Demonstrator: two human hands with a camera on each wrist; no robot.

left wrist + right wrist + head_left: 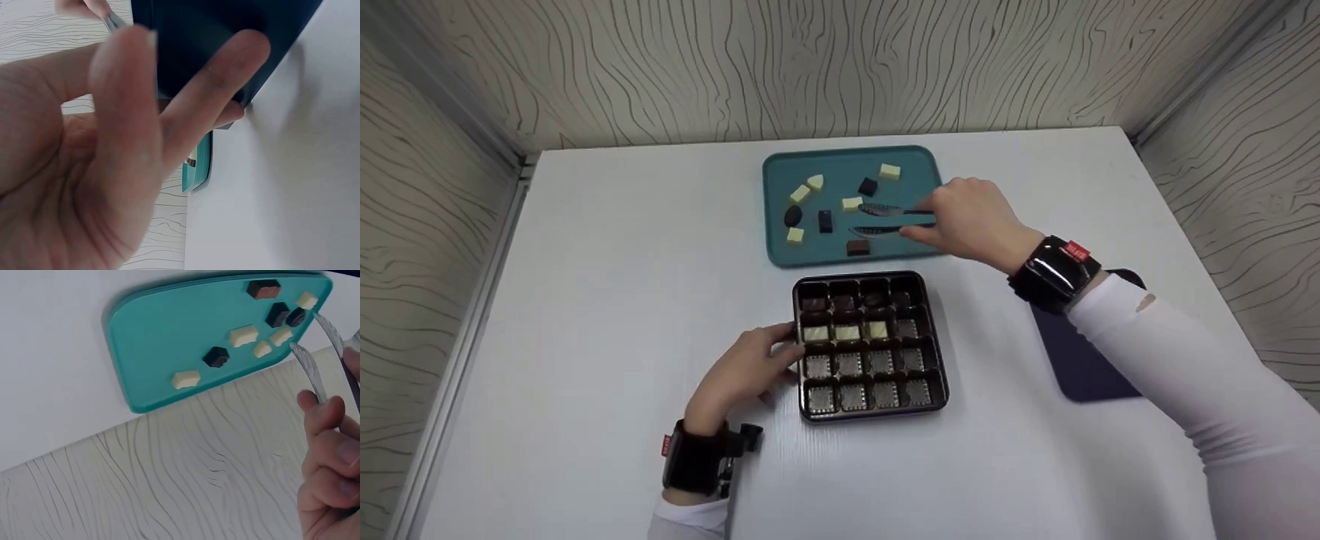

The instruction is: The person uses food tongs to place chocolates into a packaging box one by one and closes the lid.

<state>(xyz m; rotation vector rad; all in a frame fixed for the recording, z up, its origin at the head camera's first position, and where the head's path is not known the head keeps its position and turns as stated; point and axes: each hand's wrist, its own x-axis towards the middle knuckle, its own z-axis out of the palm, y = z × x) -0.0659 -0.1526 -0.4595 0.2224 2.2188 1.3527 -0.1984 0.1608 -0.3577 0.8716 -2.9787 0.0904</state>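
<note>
My right hand point(971, 221) grips a pair of metal tongs point(885, 211) over the teal tray point(780, 255). Their two tips stand apart near a white chocolate point(851, 203), with nothing between them. In the right wrist view the tongs point(309, 364) reach in from the right. Extended fingers of my left hand point(746, 367) touch the left side of a black compartment box point(872, 415). Dark chocolates point(876, 300) fill its back row; three white chocolates point(847, 332) lie in the second row. The front two rows show bare ridged bottoms.
More white and dark chocolates lie scattered on the teal tray, including a brown block point(857, 247) near its front edge. A dark purple flat item point(1080, 360) lies at the right under my right forearm. A patterned wall point(720, 67) stands behind the white table point(615, 300).
</note>
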